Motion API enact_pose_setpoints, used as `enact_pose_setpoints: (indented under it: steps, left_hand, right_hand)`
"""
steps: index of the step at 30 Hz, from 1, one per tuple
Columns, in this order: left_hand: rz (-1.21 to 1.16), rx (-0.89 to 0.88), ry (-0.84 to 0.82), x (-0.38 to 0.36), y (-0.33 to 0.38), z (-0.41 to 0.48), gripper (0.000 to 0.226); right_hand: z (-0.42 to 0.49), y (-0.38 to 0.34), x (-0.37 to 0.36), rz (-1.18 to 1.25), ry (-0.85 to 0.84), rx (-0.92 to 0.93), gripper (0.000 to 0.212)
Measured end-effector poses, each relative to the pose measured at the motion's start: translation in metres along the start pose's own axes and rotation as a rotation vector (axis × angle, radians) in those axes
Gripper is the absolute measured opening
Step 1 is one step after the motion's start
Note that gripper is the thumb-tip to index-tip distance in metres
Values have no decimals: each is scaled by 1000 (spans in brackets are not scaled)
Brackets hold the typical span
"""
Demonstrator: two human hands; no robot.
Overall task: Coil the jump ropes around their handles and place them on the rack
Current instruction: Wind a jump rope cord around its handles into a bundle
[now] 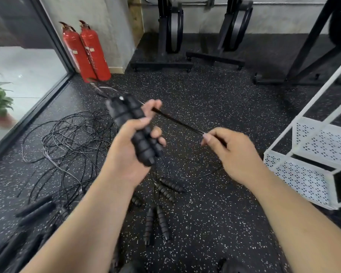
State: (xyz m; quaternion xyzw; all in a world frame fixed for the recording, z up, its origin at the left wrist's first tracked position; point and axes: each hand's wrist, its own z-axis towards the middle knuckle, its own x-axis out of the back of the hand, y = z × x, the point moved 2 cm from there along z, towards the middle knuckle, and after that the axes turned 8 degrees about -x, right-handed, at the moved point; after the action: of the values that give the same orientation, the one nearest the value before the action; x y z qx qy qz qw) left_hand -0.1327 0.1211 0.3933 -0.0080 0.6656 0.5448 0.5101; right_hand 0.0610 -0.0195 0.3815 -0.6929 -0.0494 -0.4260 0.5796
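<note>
**Coiling step, head view.** The left hand point(126, 152) grips 2 black ribbed handles point(134, 123) held side by side, its fingers curled round them. The rope point(177, 121) leaves the handles beside the uppermost fingertip and runs taut to the right hand point(236, 152). There it is pinched between the thumb and the fingers point(207, 137).

Blur hides how many turns already lie on the handles. From this pose, the step should go best under steady tension. The right hand carries the cord round both handles in close, even turns. The left hand pins each turn so that none slips.

On the floor point(215, 91) below lie a tangle of other ropes point(73, 138) and spare handles point(161, 221). Trailing slack snagging on these is the likely fault. The white rack point(323, 142), where the coiled rope belongs, stands near the right hand.
</note>
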Motion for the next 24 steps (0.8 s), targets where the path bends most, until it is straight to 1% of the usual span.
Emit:
enact_pose_setpoints:
  steps: [2,4,6,10,12,14,16,17,19,21,22,24]
  left_hand:
    - [4,-67,-9,5,9,1,70]
    - [8,-51,0,5,6,-2,67]
    - [15,33,13,3,-3,-7,63]
    - [130,244,-12,-12,-39,-22,58]
    - [179,303,-16,-19,-59,-30,54]
    - [209,322,22,-20,-71,-32,50]
    - [201,317,38,-18,-70,-29,49]
    - [199,301,35,-17,-66,-26,48]
    - [179,253,68,-14,-52,-18,44]
    - [113,175,152,-4,-33,-8,42]
    - [67,124,191,2,-23,-3,42]
    - [5,45,208,12,-9,1,46]
  right_hand:
    - [0,-2,7,30,86,35,23]
    - [-3,-4,7,67,132,47,23]
    - [-4,-4,1,85,135,33,23]
    - [-5,0,-24,27,83,3,20]
    - [-6,3,-34,-31,67,-26,24]
    - [-6,5,-38,-55,42,-56,30]
    - [-5,8,-37,-75,-2,-73,22]
    - [-4,9,-36,-88,-24,-71,21]
    - [-2,12,-30,-100,-71,-73,27]
    - [1,15,-18,-110,-113,-93,31]
    - [2,15,-12,-120,-117,-92,31]
    - [3,14,-2,-112,-77,-71,29]
